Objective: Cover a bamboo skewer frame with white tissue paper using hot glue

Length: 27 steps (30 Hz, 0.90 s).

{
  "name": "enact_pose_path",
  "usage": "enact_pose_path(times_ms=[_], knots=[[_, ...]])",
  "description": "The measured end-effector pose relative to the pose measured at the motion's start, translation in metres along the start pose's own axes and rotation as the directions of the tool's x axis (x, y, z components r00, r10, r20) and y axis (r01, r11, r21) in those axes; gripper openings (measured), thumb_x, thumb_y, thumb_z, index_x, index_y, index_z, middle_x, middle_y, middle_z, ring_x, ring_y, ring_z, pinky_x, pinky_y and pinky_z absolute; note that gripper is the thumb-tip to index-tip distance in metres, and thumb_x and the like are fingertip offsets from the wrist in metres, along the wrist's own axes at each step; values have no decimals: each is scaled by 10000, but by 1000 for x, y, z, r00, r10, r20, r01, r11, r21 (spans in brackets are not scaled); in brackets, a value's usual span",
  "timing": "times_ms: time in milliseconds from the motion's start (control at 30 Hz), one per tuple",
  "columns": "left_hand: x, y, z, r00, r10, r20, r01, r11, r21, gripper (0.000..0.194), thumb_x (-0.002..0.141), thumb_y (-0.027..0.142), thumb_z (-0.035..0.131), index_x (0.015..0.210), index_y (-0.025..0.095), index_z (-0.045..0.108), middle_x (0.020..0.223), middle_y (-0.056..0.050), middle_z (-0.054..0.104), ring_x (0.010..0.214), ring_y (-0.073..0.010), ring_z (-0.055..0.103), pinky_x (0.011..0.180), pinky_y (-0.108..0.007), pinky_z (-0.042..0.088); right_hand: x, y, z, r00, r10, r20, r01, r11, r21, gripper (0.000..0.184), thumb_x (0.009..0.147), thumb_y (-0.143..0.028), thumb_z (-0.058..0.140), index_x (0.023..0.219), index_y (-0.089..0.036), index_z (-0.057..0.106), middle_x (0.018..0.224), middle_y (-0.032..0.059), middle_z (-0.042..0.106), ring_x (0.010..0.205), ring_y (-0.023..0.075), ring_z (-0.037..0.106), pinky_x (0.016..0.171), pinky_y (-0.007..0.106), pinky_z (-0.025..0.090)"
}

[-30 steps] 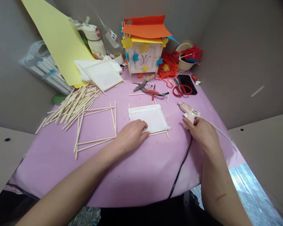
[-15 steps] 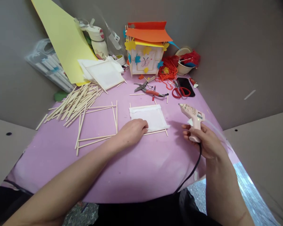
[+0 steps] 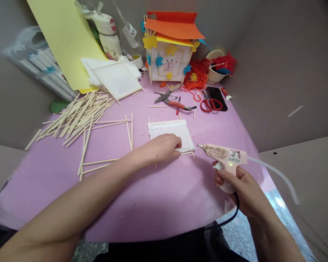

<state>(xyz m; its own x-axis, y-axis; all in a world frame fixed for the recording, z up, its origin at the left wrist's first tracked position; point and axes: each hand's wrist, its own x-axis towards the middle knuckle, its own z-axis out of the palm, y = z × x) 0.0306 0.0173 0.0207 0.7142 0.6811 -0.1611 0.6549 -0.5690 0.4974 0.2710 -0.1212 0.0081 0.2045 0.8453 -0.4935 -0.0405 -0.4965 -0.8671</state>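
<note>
Glue gun in the right hand, nozzle turned left toward the near right corner of a white sheet; whether the tip touches that corner, I cannot tell. The right grip is closed around the handle, a finger by the trigger, and a small green light shows on the body. A pale glue stick trails from the back of the gun, and a black cord hangs from its base.

The white sheet lies on a small frame of wooden sticks, in the middle of the purple-covered bench. The left hand reaches across its near side, with thumb and fingers pinched together on the near edge.

To the left lies a larger stick frame, partly behind the left forearm, and past it a loose pile of sticks. Beyond the sheet are cutters with red handles, then scissors lying partly over a black phone. At the back stands a little house with an orange paper roof, with red yarn heaped beside it. A white bottle stands at the back left, next to a yellow sheet.
</note>
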Motion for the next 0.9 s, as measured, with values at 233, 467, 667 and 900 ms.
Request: enact_pose_path(times_ms=[233, 467, 667, 900], knots=[[9, 3, 10, 1000, 10, -26, -11, 1000, -26, 168, 779, 169, 501, 808, 178, 666, 827, -47, 671, 748, -182, 572, 635, -282, 369, 3, -2, -4, 998, -23, -55, 0, 923, -384, 408, 719, -570, 696, 705, -172, 606, 656, 21, 613, 598, 138, 514, 542, 259, 380], [7, 2, 9, 999, -9, -37, 7, 999, -34, 202, 798, 157, 458, 827, 180, 656, 829, -46, 678, 758, -186, 575, 637, -284, 366, -2, -8, 2, 998, -5, -56, -19, 912, -411, 411, 671, -571, 704, 653, -170, 613, 595, 18, 590, 556, 144, 497, 518, 265, 380], [8, 1, 8, 999, 7, -44, -7, 1000, 2, 183, 809, 151, 466, 844, 181, 643, 825, -48, 679, 752, -191, 579, 619, -280, 354, -2, -6, 4, 999, 0, -48, -21, 897, -441, 401, 681, -564, 696, 655, -173, 612, 599, 12, 577, 573, 150, 500, 529, 268, 391], [8, 2, 6, 999, -11, -41, 10, 1000, -2, 158, 804, 152, 502, 863, 181, 646, 829, -48, 681, 761, -195, 590, 648, -279, 369, 1, -1, 6, 993, -98, -66, 43, 821, -569, 425, 731, -580, 649, 636, -168, 604, 601, 18, 577, 579, 153, 495, 525, 266, 380]])
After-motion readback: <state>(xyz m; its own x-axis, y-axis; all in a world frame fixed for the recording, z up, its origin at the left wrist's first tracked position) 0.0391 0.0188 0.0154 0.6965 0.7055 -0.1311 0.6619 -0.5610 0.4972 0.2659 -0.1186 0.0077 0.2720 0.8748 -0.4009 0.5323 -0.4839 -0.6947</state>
